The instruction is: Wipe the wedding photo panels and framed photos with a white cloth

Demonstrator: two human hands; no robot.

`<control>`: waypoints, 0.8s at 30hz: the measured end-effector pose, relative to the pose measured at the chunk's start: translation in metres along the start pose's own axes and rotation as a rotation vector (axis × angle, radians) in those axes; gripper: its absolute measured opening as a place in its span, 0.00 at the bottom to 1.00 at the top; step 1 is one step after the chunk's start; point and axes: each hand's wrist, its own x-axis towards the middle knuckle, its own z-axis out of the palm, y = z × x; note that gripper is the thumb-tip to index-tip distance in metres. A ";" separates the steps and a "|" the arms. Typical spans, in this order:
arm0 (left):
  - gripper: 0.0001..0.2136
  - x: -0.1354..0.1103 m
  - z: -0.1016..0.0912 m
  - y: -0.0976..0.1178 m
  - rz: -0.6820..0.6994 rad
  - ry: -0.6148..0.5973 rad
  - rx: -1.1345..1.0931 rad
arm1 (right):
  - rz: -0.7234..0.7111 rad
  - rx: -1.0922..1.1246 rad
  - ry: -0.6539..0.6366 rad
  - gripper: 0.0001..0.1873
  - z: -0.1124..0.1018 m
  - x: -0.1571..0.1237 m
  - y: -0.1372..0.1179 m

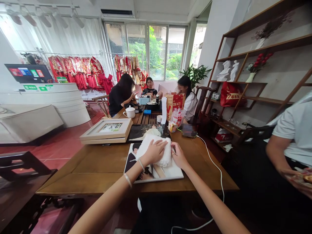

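on the table [92,169]: a photo panel [156,174] is laid flat, a folded white towel [167,160] set on it.
left hand [155,151]: spread on the towel, palm down, nothing seen gripped.
right hand [179,155]: half curled at the towel's right edge; whether it is pinched cannot be told.
beyond: stacked frames [108,127], then a lidded mug [130,112].
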 end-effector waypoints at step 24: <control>0.22 -0.061 -0.014 -0.052 -0.350 0.087 0.139 | 0.027 -0.047 -0.089 0.16 0.001 0.001 -0.001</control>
